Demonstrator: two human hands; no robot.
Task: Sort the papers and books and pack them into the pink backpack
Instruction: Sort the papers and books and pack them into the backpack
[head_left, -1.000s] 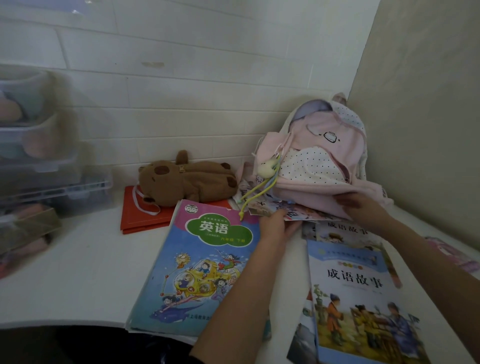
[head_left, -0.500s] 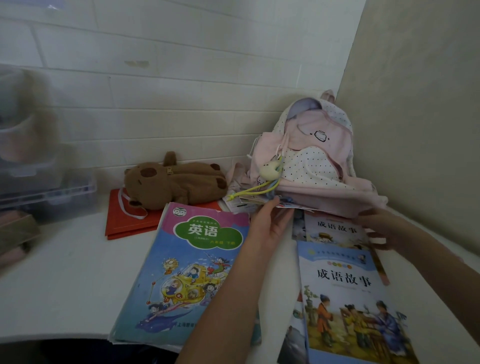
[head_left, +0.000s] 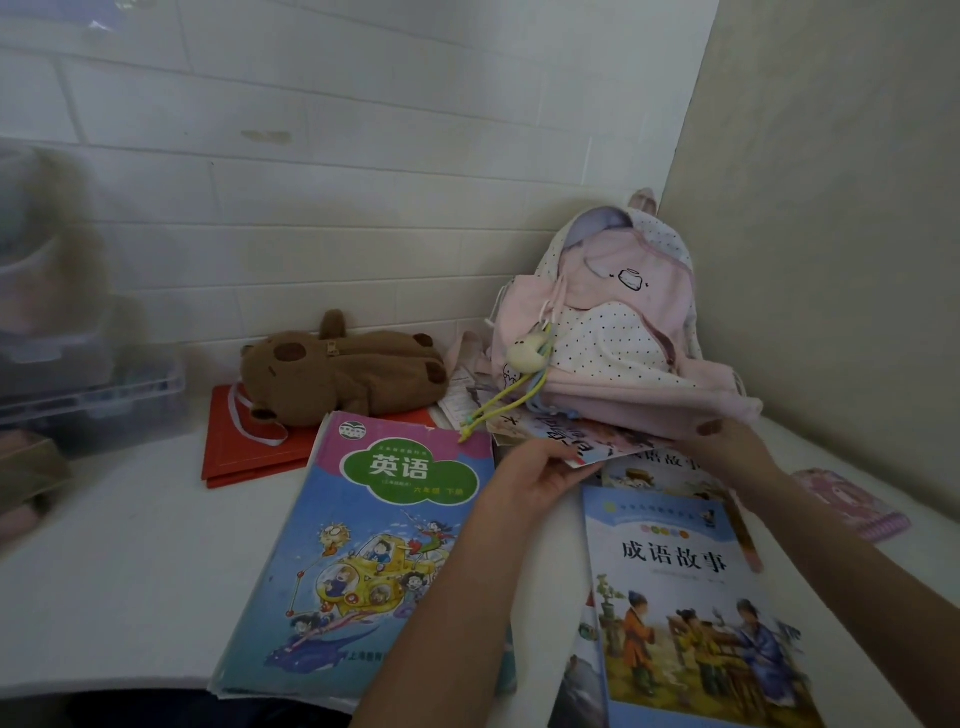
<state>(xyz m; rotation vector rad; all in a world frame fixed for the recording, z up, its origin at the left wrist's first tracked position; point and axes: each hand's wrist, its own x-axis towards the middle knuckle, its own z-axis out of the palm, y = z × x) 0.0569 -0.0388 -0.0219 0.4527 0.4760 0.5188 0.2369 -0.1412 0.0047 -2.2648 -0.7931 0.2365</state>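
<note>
The pink backpack (head_left: 618, 332) with a dotted pocket stands in the wall corner on top of loose papers (head_left: 571, 436). My left hand (head_left: 540, 475) pinches the near edge of those papers under the bag. At the backpack's lower front edge, my right hand (head_left: 727, 447) grips the fabric. A blue English textbook (head_left: 363, 551) lies flat to the left of my left arm. Two storybooks (head_left: 685, 597) lie stacked to the right, partly under my right arm. More paper slips (head_left: 462, 395) stick out at the backpack's left.
A brown plush toy (head_left: 337, 374) lies on a red folder (head_left: 244, 452) by the back wall. Clear plastic bins (head_left: 88, 384) stand at the left. A pink spiral notebook (head_left: 852, 504) lies at the far right. The white desk (head_left: 119, 545) ends near me.
My right hand drew back off the backpack, then returned to its lower edge. My left hand has taken hold of the papers under the bag. The camera shifted slightly.
</note>
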